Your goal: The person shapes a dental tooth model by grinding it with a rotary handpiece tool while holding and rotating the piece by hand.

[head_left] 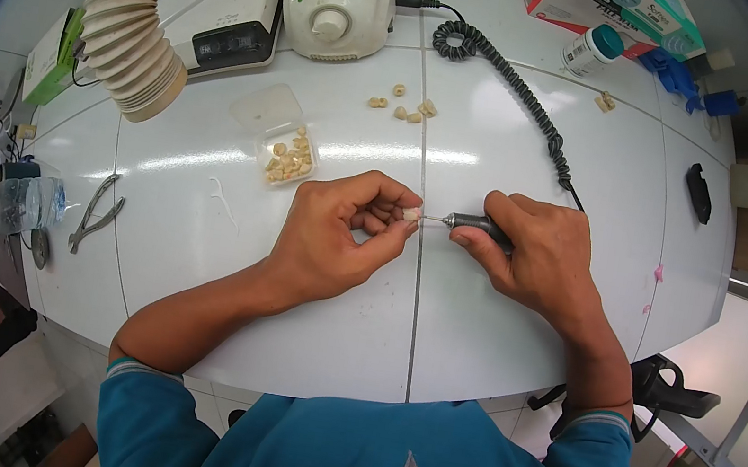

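Note:
Between the thumb and fingers of my left hand (336, 233) is a small cream dental crown (411, 213), partly covered by the fingertips. My right hand (539, 252) grips a dark rotary handpiece (478, 229), its thin metal bur (433, 218) pointing left at the crown; whether the tip touches it I cannot tell. Beyond my left hand, a clear plastic box (289, 157) with its lid folded back holds several similar crowns. Several loose tooth-coloured pieces (401, 113) lie farther back on the white tiled table (311, 339).
A white control unit (335, 3) stands at the back, its coiled black cord (520, 82) running toward the handpiece. A ribbed suction hose (136, 19) hangs at upper left. Pliers (96, 214) and a water bottle (0, 208) lie left; a white jar (593, 50) and glove boxes (606, 13) sit back right.

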{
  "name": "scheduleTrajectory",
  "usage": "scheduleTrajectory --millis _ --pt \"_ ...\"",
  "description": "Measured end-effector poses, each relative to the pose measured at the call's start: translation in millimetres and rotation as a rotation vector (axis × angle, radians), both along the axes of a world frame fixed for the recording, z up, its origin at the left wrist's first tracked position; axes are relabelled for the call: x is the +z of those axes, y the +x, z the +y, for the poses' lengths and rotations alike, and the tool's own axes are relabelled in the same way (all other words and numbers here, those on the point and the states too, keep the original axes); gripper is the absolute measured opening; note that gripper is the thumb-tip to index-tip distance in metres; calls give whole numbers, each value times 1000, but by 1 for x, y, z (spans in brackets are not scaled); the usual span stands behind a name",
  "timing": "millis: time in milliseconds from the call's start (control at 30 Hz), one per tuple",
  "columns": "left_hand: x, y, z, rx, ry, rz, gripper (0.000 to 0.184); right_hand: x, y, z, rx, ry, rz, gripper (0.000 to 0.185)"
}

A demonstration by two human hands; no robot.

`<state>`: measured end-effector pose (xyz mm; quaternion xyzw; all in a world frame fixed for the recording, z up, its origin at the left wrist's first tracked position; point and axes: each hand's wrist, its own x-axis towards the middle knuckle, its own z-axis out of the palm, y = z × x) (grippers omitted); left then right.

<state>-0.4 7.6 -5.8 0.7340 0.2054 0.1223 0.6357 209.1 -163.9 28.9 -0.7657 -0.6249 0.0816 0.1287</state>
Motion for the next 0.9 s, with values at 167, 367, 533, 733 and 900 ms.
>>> scheduleTrajectory --millis 167,367,533,733,900 --pt "1 0 1 -1 -16 9 20 -1 0 1 5 12 -12 55" --pt "2 0 1 -6 -34 11 20 -1 -1 1 8 8 -17 55" --pt "4 0 1 -8 -10 18 20 -1 0 0 10 0 -6 55" --pt "5 -1 0 -6 7 23 19 -1 1 0 10 11 4 54" --pt "1 -1 0 3 3 17 18 -1 1 0 11 4 11 54"
